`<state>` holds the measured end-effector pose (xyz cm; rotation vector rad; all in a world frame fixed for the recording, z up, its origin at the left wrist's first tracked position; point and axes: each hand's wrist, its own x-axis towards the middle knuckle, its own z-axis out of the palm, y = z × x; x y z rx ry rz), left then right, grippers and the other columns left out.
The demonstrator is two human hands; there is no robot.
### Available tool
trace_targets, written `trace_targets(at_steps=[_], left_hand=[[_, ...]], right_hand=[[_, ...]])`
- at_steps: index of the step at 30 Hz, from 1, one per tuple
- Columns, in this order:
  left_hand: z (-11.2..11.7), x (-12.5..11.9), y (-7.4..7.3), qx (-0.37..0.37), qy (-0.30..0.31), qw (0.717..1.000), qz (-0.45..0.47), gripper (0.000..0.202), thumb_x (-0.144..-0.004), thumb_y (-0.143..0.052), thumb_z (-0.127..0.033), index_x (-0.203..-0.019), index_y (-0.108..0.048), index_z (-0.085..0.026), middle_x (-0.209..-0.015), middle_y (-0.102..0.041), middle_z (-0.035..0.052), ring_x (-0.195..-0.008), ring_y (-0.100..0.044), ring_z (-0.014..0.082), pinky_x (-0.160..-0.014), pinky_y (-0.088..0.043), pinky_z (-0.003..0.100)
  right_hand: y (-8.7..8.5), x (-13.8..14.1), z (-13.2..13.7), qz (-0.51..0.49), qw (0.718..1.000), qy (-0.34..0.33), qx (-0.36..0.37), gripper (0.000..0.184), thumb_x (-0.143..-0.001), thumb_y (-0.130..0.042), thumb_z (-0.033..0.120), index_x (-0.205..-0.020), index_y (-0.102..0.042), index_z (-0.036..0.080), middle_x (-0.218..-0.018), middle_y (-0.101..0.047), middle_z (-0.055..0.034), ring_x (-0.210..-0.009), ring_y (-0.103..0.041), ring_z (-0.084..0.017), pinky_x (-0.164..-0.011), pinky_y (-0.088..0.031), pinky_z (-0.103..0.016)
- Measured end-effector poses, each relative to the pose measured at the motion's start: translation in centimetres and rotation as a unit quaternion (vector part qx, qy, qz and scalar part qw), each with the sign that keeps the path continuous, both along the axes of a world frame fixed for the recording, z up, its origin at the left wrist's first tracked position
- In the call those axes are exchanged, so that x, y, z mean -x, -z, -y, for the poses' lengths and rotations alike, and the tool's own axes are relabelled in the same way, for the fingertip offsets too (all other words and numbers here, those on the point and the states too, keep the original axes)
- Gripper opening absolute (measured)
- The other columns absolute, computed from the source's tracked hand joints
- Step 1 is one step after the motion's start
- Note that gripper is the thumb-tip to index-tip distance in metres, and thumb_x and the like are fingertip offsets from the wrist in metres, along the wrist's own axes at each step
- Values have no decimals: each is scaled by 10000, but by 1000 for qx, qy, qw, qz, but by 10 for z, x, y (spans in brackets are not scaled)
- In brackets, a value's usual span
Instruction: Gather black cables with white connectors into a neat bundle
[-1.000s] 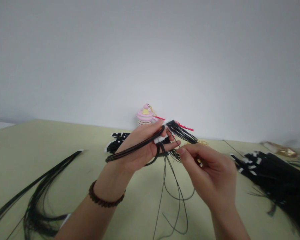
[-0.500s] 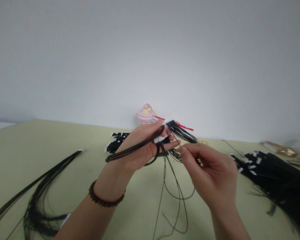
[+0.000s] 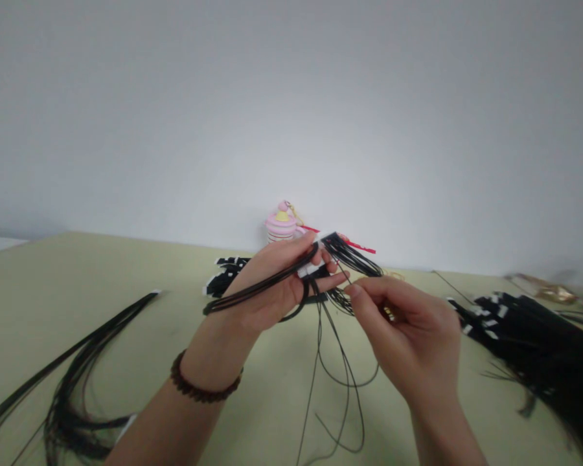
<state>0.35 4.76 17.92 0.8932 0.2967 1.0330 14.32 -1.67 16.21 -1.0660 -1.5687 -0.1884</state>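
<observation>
My left hand (image 3: 272, 285) is raised over the table and grips a bundle of thin black cords (image 3: 262, 288) with white tags between its fingers; the cords fan out past the fingertips. My right hand (image 3: 408, 330) is closed in a pinch on a single black cord (image 3: 342, 268) just right of the left fingertips. Loose cord ends hang below both hands in loops (image 3: 344, 388). A dark beaded bracelet (image 3: 199, 388) sits on my left wrist.
The table (image 3: 126, 272) is pale yellow-green. A pile of black cords with white tags (image 3: 529, 336) lies at the right, another bunch (image 3: 78, 382) at the left, a small heap (image 3: 223, 278) behind my left hand. A pink and yellow trinket (image 3: 280, 226) stands by the white wall.
Hardly anything has changed; both hands keep their hold and shift only very slightly.
</observation>
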Motion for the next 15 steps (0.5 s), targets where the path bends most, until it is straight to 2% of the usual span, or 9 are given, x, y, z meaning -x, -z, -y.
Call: trace_targets(at_steps=[7, 11, 15], left_hand=[[1, 0, -1, 11, -2, 1000, 3, 178, -868, -453, -130, -709, -533, -124, -704, -515, 21, -730, -592, 150, -813, -557, 406], [3, -1, -2, 1, -10, 1000, -12, 203, -872, -453, -142, -678, -511, -131, -708, -495, 17, -730, -569, 147, -752, -568, 384], [1, -1, 0, -4, 8, 1000, -8, 238, -878, -447, -163, -648, -502, -134, -729, -491, 31, -746, -540, 148, -720, -555, 350]], right_hand=[[0, -1, 1, 2, 1000, -4, 6, 168, -738, -578, 121, -582, -621, 166, -469, -475, 61, -410, -388, -42, -420, -319, -176], [0, -1, 0, 5, 1000, 0, 6, 154, -733, -586, 117, -594, -627, 171, -460, -484, 64, -402, -399, -43, -405, -311, -174], [0, 0, 0, -4, 1000, 2, 7, 151, -733, -589, 120, -596, -629, 171, -462, -500, 65, -399, -396, -41, -402, -309, -174]])
